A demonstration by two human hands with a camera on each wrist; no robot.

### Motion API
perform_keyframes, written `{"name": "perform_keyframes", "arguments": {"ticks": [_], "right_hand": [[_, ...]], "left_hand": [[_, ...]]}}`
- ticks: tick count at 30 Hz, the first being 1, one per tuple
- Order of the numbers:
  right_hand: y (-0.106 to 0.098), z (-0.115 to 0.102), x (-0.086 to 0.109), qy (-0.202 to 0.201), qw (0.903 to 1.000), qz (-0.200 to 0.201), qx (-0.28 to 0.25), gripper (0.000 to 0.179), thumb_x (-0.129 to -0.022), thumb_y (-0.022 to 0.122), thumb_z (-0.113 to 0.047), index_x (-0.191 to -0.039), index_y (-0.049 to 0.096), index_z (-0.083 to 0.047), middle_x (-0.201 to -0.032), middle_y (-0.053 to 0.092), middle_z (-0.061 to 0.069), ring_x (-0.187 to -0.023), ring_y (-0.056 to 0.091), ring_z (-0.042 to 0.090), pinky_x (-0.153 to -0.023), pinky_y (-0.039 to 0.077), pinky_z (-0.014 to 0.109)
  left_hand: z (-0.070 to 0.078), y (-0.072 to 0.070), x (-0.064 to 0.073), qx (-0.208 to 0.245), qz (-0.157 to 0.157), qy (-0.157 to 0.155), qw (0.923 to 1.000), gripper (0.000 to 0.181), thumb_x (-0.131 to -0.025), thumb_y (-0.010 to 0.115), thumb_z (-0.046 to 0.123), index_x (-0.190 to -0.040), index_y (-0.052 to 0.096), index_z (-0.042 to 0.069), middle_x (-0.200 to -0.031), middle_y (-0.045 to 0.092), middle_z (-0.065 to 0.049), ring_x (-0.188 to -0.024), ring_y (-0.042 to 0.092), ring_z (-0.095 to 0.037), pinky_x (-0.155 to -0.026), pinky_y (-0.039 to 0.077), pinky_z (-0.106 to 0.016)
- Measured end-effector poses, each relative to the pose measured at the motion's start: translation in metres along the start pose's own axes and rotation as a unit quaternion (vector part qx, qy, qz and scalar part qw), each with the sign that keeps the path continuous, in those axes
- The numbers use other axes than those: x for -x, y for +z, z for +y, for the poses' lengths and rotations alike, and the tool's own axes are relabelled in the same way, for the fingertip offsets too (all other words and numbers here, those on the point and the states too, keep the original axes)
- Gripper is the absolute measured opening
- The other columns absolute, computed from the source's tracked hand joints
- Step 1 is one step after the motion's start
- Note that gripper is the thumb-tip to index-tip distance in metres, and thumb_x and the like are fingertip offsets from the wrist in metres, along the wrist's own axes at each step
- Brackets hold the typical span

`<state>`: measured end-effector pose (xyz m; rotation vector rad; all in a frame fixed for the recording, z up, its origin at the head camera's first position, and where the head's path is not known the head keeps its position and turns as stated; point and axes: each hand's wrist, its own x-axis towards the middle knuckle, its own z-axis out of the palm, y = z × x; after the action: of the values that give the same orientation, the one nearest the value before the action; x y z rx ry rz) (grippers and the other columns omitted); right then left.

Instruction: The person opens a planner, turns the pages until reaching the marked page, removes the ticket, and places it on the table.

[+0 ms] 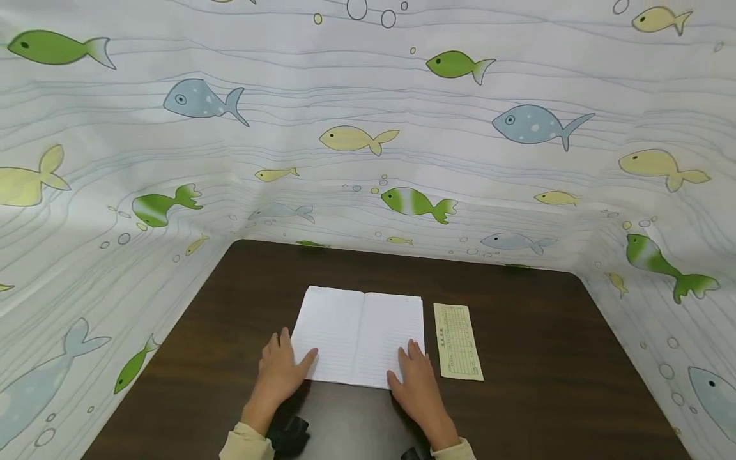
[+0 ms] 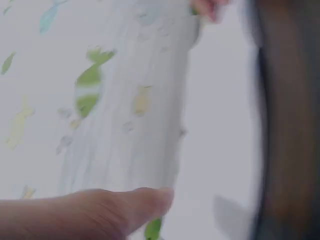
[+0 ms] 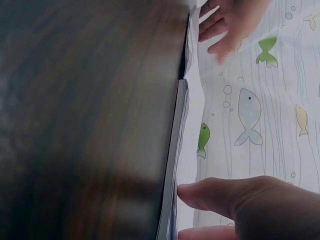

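Observation:
An open notebook with ruled white pages lies flat on the table. My left hand is at its lower left edge, fingers spread and thumb reaching over the page's corner. On the lower right of the right page rests my right hand, its fingers extended. In the right wrist view the right thumb lies at the page edge, and the left hand appears across the notebook. The left wrist view is blurred, with the left thumb stretched out near the white page. Neither hand pinches anything.
A yellow printed slip of paper lies just right of the notebook on the dark brown table. White sheeting printed with fish rises behind the table and along both sides. Black wrist straps show near the sleeves.

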<state>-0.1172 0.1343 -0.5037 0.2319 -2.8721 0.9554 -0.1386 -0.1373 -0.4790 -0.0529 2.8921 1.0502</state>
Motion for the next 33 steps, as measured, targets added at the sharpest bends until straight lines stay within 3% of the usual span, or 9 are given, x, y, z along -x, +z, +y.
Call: {"name": "perform_keyframes", "arguments": {"ticks": [5,7,9,11,13,18,25,28,33], "right_hand": [[0.004,0.0,-0.004,0.019,0.9986,-0.002,-0.05,0.05,-0.087,0.078,-0.007,-0.126,0.062,0.021,-0.146,0.044,0.043,-0.142,0.038,0.057,-0.115,0.029,0.07],[0.003,0.002,-0.005,0.023,0.9976,-0.003,-0.065,0.051,-0.086,0.079,-0.007,-0.126,0.063,0.02,-0.147,0.044,0.042,-0.142,0.037,0.057,-0.114,0.031,0.07],[0.002,0.005,-0.007,0.025,0.9964,0.0,-0.081,0.053,-0.086,0.079,-0.009,-0.128,0.062,0.018,-0.149,0.042,0.041,-0.142,0.037,0.058,-0.114,0.033,0.069],[-0.003,0.011,-0.009,0.035,0.9939,0.014,-0.103,0.054,-0.091,0.076,-0.014,-0.133,0.06,0.016,-0.151,0.04,0.04,-0.143,0.037,0.057,-0.112,0.034,0.069],[-0.008,0.017,-0.011,0.066,0.9855,0.035,-0.152,0.055,-0.1,0.069,-0.021,-0.143,0.055,0.011,-0.156,0.036,0.037,-0.145,0.035,0.054,-0.113,0.036,0.068],[-0.023,0.028,-0.005,0.143,0.9503,0.093,-0.261,0.054,-0.112,0.048,-0.033,-0.156,0.044,-0.003,-0.165,0.03,0.025,-0.152,0.026,0.045,-0.118,0.029,0.066],[-0.013,0.046,0.012,0.06,0.9921,-0.014,-0.109,0.049,-0.103,0.065,-0.027,-0.139,0.061,0.007,-0.157,0.035,0.036,-0.143,0.035,0.057,-0.107,0.04,0.07],[-0.01,0.048,0.019,0.033,0.9968,-0.041,-0.061,0.052,-0.1,0.069,-0.025,-0.138,0.06,0.01,-0.155,0.036,0.039,-0.143,0.034,0.059,-0.107,0.038,0.071],[-0.02,0.042,0.018,-0.019,0.9995,-0.023,-0.014,0.053,-0.099,0.07,-0.023,-0.137,0.06,0.012,-0.153,0.04,0.038,-0.143,0.035,0.057,-0.109,0.036,0.072]], "left_hand": [[0.004,-0.028,-0.002,0.063,-0.018,-0.032,0.9973,0.091,-0.104,0.061,0.043,-0.154,0.018,-0.02,-0.145,0.04,-0.047,-0.132,0.047,-0.059,-0.103,0.045,-0.069],[0.014,-0.033,0.002,0.086,0.0,-0.009,0.9962,0.087,-0.103,0.063,0.041,-0.154,0.022,-0.018,-0.138,0.051,-0.043,-0.121,0.059,-0.053,-0.095,0.053,-0.062],[0.03,-0.029,0.006,0.123,0.024,0.044,0.9912,0.085,-0.102,0.067,0.036,-0.156,0.024,-0.013,-0.134,0.059,-0.036,-0.113,0.067,-0.045,-0.088,0.058,-0.055],[0.047,-0.013,0.009,0.146,0.028,0.118,0.9818,0.085,-0.1,0.071,0.035,-0.16,0.025,-0.004,-0.137,0.063,-0.025,-0.114,0.068,-0.036,-0.093,0.056,-0.054],[0.06,0.011,0.011,0.127,0.001,0.201,0.9713,0.085,-0.098,0.072,0.04,-0.161,0.03,0.001,-0.144,0.061,-0.018,-0.121,0.065,-0.031,-0.1,0.051,-0.053],[0.062,0.068,0.01,-0.023,-0.082,0.315,0.9453,0.069,-0.098,0.07,0.044,-0.153,0.051,0.007,-0.158,0.047,-0.015,-0.143,0.048,-0.03,-0.112,0.035,-0.065],[0.052,0.099,0.006,-0.086,-0.063,0.349,0.9312,0.058,-0.102,0.066,0.04,-0.15,0.055,0.011,-0.158,0.047,-0.016,-0.145,0.046,-0.033,-0.113,0.037,-0.065],[0.052,0.104,0.008,-0.093,-0.061,0.356,0.9278,0.056,-0.104,0.06,0.044,-0.151,0.055,0.013,-0.158,0.048,-0.013,-0.145,0.046,-0.03,-0.114,0.039,-0.06],[0.056,0.105,0.009,-0.091,-0.025,0.374,0.9224,0.054,-0.105,0.06,0.039,-0.151,0.055,0.011,-0.158,0.048,-0.013,-0.146,0.045,-0.029,-0.115,0.039,-0.055]]}}
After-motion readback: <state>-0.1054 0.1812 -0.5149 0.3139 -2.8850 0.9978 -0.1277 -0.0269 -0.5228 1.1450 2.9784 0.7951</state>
